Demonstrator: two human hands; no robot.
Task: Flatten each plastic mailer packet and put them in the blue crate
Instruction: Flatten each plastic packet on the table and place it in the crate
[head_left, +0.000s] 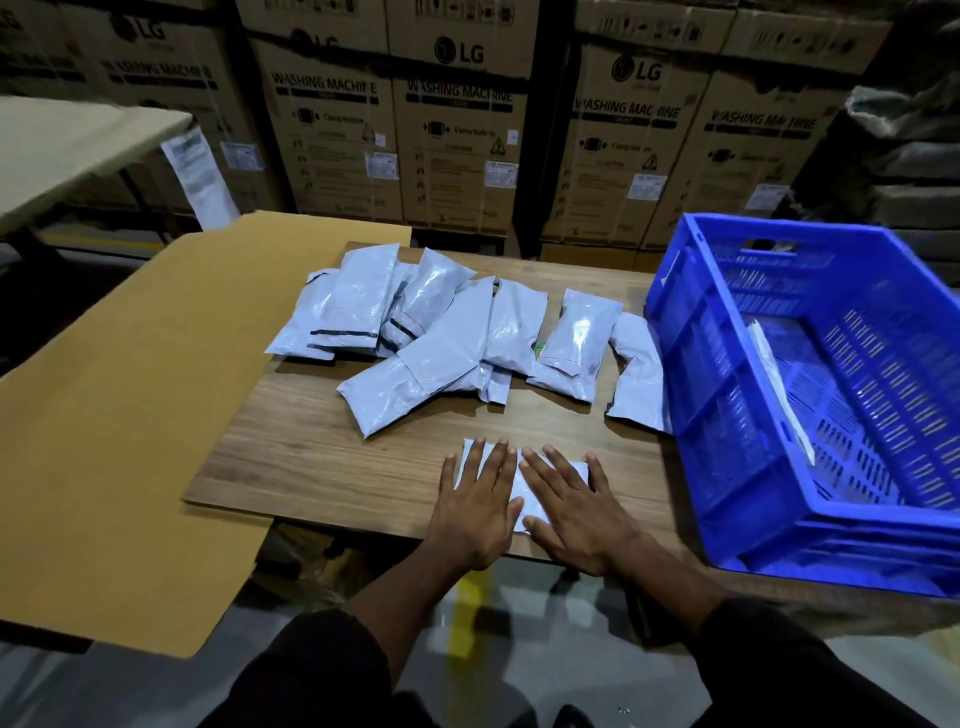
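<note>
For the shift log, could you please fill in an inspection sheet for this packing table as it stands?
Surface: wooden table, with a cardboard sheet on its left part, overhanging the edge.
Job's things: one packet at the near edge under both hands; a pile of packets behind it, overlapping; blue crate on the right, holding one flat white item.
Clutter: nothing seen.
Grips: left hand and right hand pressing flat on the near packet, fingers straight.
Cables: nothing seen.
Surroundings: stacked washing machine cartons behind; a second table far left.
</note>
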